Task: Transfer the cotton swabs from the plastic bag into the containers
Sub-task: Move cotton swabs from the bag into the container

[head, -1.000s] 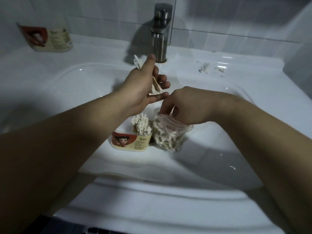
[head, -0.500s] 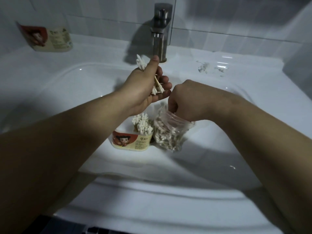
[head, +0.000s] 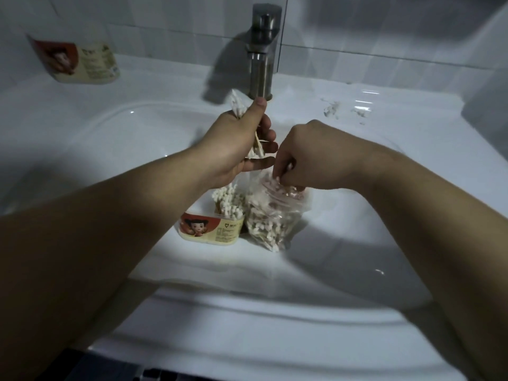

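A clear plastic bag (head: 270, 221) packed with cotton swabs stands in the white sink basin (head: 357, 243). To its left stands a labelled container (head: 210, 229) with swabs (head: 229, 202) upright in it. My left hand (head: 239, 141) grips a bundle of cotton swabs (head: 237, 107) above the container, thumb pointing up. My right hand (head: 305, 155) has its fingers in the bag's open mouth, pinching swabs there.
A steel faucet (head: 262, 50) rises behind the hands. A second labelled container (head: 79, 63) leans against the tiled wall at the back left of the counter. Small bits of debris (head: 332, 108) lie on the counter right of the faucet.
My right hand has dipped its fingers back into the bag's mouth. My left hand has stayed raised with its bundle, shifting only slightly.
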`<state>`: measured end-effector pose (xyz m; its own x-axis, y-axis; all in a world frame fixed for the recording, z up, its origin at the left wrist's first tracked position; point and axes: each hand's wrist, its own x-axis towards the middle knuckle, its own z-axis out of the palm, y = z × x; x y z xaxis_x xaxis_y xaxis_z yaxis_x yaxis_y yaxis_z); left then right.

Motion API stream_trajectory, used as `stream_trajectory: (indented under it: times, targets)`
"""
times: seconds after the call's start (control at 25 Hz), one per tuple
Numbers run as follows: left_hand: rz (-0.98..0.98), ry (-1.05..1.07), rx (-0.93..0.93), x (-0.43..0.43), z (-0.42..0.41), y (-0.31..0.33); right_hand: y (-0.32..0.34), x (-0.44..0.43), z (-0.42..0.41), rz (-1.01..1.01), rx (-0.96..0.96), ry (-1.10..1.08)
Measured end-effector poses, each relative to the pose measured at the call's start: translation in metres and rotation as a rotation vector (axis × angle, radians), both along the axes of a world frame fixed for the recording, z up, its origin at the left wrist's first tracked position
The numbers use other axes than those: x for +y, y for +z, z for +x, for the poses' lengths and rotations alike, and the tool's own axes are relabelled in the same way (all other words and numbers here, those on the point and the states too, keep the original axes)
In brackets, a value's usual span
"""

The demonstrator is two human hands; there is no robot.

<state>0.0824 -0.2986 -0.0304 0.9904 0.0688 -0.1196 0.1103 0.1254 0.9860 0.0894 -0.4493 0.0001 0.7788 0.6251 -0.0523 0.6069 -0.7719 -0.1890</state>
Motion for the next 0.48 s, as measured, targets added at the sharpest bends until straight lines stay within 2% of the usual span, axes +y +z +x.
stream_trajectory:
  times: [0.12,0.28,0.36,0.48]
  targets:
    - [0.027,-0.017,0.017,0.000,0.000,-0.002,0.003,-0.005,0.002,0.084,0.081,-0.017]
    - [0.099,-0.032,0.022,-0.002,0.000,-0.005,-0.002,-0.003,-0.004,-0.106,0.190,0.093]
    - [0.105,-0.041,0.027,-0.002,0.000,-0.005,-0.007,0.001,-0.004,-0.157,0.157,0.116]
    - [0.117,-0.040,0.026,-0.003,-0.001,-0.004,-0.011,0.006,-0.003,-0.129,0.036,0.126]
